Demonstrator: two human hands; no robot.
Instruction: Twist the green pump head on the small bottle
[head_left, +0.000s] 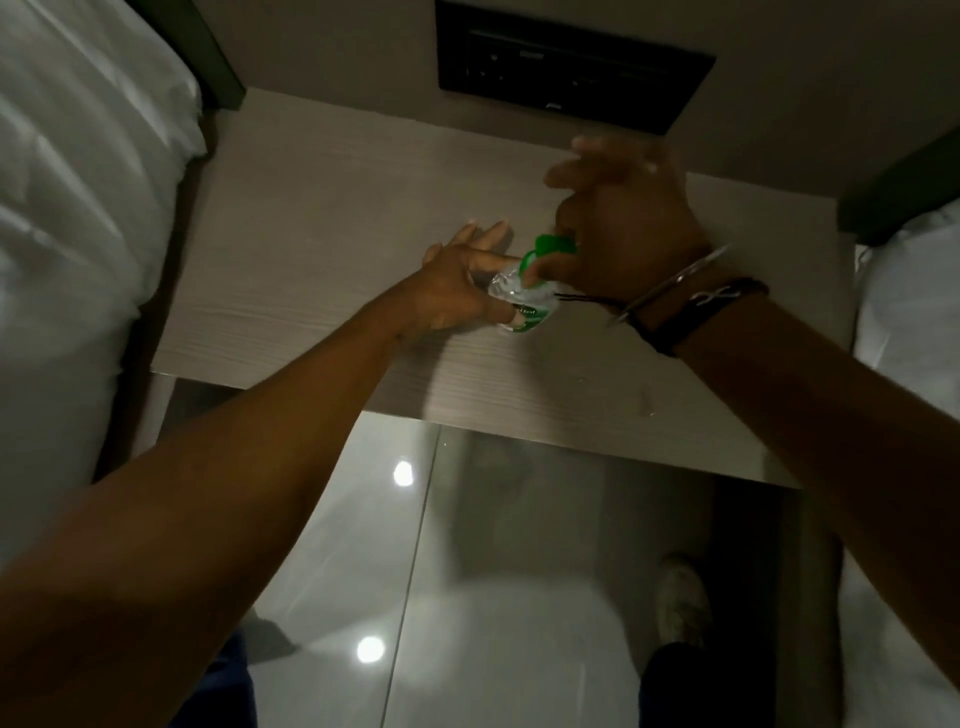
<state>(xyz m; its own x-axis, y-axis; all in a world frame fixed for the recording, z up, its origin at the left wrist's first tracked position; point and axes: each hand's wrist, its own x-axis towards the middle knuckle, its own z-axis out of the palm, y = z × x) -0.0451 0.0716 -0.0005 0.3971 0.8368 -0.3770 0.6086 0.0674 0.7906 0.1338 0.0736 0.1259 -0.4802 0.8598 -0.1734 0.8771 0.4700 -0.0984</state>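
Bottle (522, 299), hands-hidden, on nightstand (311, 260)

The pale wooden tabletop (311, 270) lies bare from seven round to twelve o'clock of the small bottle (522, 299). At nine o'clock the left hand (452, 286) clasps the bottle's body; at two o'clock the right hand (618, 234) covers the green pump head (550, 249). White bedding (78, 208) borders the far left, and the dark wall panel (571, 57) closes twelve o'clock.
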